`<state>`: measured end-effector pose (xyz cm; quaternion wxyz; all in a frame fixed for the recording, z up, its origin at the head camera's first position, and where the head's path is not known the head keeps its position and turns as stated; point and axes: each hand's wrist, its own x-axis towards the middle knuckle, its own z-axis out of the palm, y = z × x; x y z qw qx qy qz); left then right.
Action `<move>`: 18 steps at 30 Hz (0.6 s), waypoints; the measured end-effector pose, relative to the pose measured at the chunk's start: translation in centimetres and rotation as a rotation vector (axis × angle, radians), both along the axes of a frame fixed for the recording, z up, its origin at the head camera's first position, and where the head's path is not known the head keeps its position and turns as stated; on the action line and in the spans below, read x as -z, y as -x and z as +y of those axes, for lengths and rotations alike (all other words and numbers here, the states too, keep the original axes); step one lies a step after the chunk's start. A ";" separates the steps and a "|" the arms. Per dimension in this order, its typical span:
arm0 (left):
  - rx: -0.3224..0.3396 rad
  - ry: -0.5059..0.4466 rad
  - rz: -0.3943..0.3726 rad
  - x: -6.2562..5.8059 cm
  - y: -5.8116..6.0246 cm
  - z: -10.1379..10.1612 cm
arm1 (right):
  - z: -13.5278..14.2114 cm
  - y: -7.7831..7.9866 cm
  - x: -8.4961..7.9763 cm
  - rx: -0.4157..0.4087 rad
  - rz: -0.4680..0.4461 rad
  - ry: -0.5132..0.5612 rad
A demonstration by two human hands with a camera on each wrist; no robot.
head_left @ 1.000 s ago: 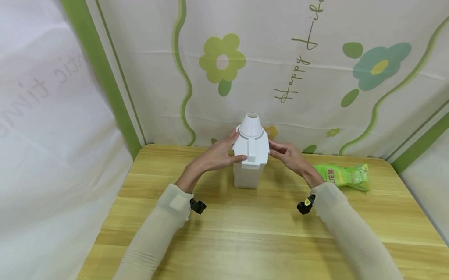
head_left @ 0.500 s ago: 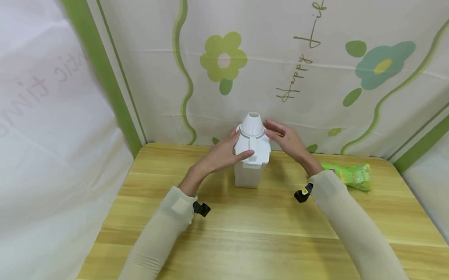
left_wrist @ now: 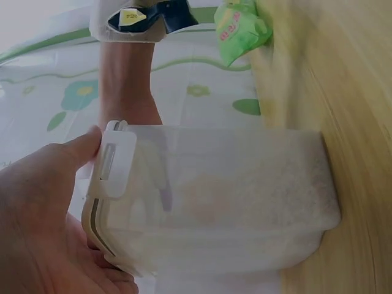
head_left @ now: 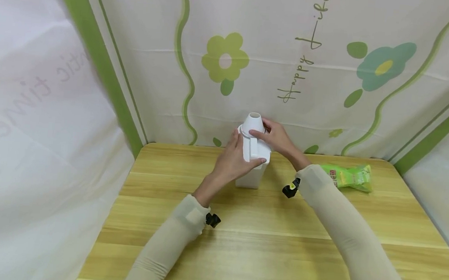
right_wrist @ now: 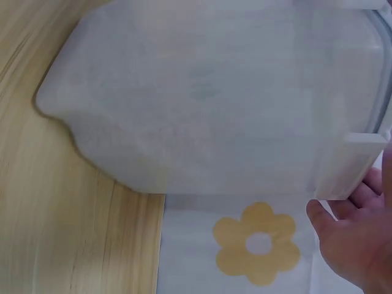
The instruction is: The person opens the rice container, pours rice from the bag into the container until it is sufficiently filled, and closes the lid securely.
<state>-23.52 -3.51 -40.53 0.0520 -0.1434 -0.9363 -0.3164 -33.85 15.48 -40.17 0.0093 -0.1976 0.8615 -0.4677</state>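
Observation:
A translucent plastic storage container (left_wrist: pixel 239 184) stands upright on the table near its back edge, with pale contents in its lower part. On top is a white lid (head_left: pixel 262 150) with a side latch and a hollow white cone (head_left: pixel 251 123). My left hand (head_left: pixel 231 161) grips the lid from the left, its thumb lying across the front part. From the right, my right hand (head_left: pixel 279 137) holds the cone near its base, thumb in front and fingers behind, partly hidden. Close to the lid's latch, the right hand (right_wrist: pixel 355 245) shows in the right wrist view.
A green and yellow plastic packet (head_left: pixel 351 176) lies on the wooden table (head_left: pixel 247 247) at the back right, partly behind the right forearm. A white curtain (head_left: pixel 142 76) with printed flowers hangs right behind the container and along the sides.
My right hand has left the lid's right side, risen, and closed round the cone. My left hand has shifted right over the lid. The container stays about where it was.

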 end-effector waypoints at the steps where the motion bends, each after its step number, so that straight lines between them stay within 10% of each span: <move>1: -0.008 0.006 -0.002 0.1 0.0 0.1 | -0.1 0.0 0.0 0.003 0.002 0.000; 18: 0.067 -0.116 -0.031 0.1 1.2 -2.4 | 1.2 -0.9 0.8 0.082 0.052 0.013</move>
